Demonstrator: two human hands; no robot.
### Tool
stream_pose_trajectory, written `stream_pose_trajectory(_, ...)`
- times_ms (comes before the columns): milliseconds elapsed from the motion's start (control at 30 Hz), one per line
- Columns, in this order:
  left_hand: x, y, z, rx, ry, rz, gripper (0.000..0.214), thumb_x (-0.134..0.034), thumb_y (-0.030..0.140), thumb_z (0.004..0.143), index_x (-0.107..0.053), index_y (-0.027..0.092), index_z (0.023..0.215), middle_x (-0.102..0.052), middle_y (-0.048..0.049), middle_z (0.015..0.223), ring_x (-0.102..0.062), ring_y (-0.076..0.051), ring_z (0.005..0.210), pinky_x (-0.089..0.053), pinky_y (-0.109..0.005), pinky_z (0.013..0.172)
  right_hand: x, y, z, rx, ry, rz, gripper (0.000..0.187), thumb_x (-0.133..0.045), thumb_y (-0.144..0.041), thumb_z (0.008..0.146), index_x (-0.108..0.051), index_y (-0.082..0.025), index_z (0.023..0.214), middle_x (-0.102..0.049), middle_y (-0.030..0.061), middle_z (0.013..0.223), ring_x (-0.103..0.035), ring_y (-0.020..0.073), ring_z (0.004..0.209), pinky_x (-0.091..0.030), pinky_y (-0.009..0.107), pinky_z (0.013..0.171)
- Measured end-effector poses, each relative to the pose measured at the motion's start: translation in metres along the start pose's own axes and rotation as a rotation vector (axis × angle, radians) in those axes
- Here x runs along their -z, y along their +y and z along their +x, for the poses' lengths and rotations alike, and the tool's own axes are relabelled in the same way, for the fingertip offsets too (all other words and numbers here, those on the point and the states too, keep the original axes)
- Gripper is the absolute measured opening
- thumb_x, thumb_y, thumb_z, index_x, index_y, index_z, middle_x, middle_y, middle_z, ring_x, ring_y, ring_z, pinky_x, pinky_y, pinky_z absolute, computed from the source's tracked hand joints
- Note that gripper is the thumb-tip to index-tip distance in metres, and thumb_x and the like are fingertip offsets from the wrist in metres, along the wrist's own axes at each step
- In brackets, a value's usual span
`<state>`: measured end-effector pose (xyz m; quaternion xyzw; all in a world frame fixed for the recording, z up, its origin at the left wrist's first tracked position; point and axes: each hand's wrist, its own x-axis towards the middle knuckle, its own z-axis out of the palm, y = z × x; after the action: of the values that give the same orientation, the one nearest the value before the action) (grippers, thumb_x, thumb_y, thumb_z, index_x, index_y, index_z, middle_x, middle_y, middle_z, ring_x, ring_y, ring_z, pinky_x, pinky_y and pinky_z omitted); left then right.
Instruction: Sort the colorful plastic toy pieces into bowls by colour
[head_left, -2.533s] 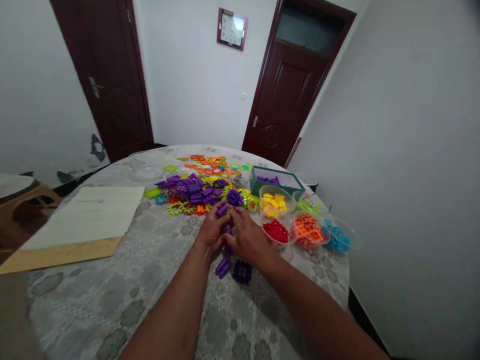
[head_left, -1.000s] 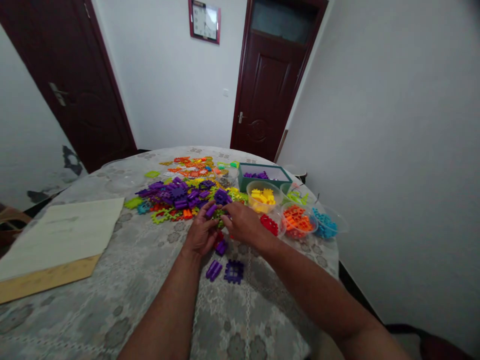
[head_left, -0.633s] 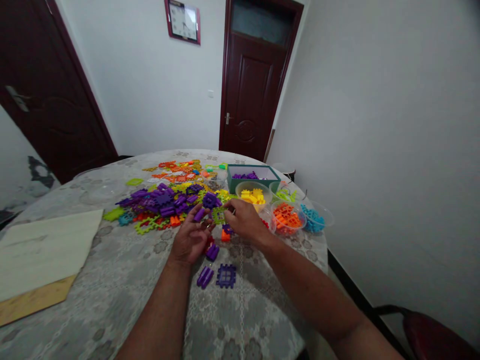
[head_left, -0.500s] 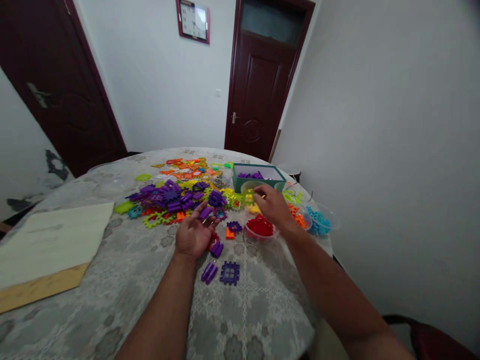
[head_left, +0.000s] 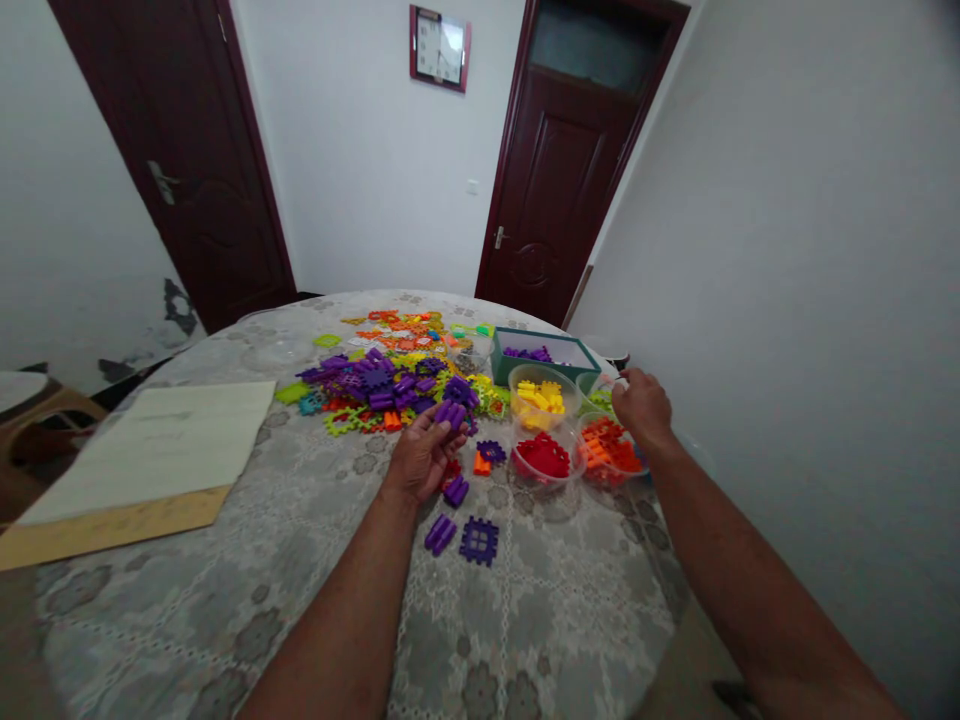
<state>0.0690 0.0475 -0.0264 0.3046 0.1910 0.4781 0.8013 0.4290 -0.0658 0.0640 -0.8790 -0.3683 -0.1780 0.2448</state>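
Note:
My left hand [head_left: 422, 458] grips a purple plastic building piece [head_left: 451, 414] at the near edge of the mixed heap. Over the bowl of light green pieces [head_left: 598, 398], my right hand [head_left: 643, 402] has its fingers closed together; what they hold, if anything, is too small to make out. Just below the left hand lie a ridged purple piece [head_left: 455, 490], another one [head_left: 440, 535] and a flat purple square with a window [head_left: 479, 541]. An orange piece [head_left: 482, 463] rests against a dark purple notched piece [head_left: 491, 451].
Clear bowls hold yellow pieces [head_left: 538, 402], red pieces [head_left: 541, 456] and orange pieces [head_left: 607, 445]. Behind them stands a green box [head_left: 506, 368] with purple pieces inside. A mixed heap [head_left: 375, 378] covers the table's middle. Left lies a pale board [head_left: 165, 440].
My right hand has moved right, from above the yellow bowl to the green one. My left hand has gone from palm-up and loosely open to gripping the purple piece. The view has shifted left.

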Motion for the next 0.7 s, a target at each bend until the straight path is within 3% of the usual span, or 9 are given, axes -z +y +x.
stream_pose_trajectory(167,-0.003,0.002,-0.002,0.035,-0.041,0.006,0.038,-0.081,0.012,0.084,-0.074,0.015,0.121,-0.08,-0.0121,0.11,-0.078,-0.019,0.087,-0.064,-0.026,0.074,0.012,-0.062,-0.04,0.378,-0.036,0.334,0.034,-0.055,-0.021,0.094,-0.074,-0.015,0.122,-0.075,0.015,0.12,-0.07,0.026,0.101,-0.053,0.04,0.099)
stream_pose_trajectory(367,-0.004,0.004,-0.005,0.072,-0.072,0.02,0.03,-0.088,0.019,0.081,-0.078,0.013,0.108,-0.082,-0.0119,0.102,-0.078,-0.019,0.083,-0.065,-0.027,0.072,0.016,-0.135,-0.105,0.794,-0.382,0.688,0.04,-0.063,-0.02,0.097,-0.066,-0.021,0.136,-0.072,0.0101,0.125,-0.066,0.0156,0.083,-0.055,0.034,0.088)
stream_pose_trajectory(500,-0.003,0.005,-0.007,0.107,-0.106,0.041,0.036,-0.09,0.025,0.08,-0.077,0.013,0.11,-0.082,-0.0133,0.103,-0.078,-0.02,0.083,-0.065,-0.028,0.072,0.002,-0.153,-0.12,0.807,-0.491,0.776,0.049,-0.071,-0.02,0.094,-0.063,-0.022,0.142,-0.068,0.0129,0.137,-0.066,0.0161,0.088,-0.056,0.035,0.089)
stream_pose_trajectory(700,-0.001,0.006,-0.009,0.146,-0.125,0.054,0.038,-0.094,0.03,0.074,-0.076,0.013,0.104,-0.08,-0.009,0.091,-0.074,-0.017,0.072,-0.065,-0.03,0.07,0.004,-0.159,-0.118,0.666,-0.586,0.792,0.04,-0.073,-0.018,0.09,-0.07,-0.021,0.13,-0.074,0.0061,0.109,-0.066,0.0162,0.084,-0.055,0.032,0.081)
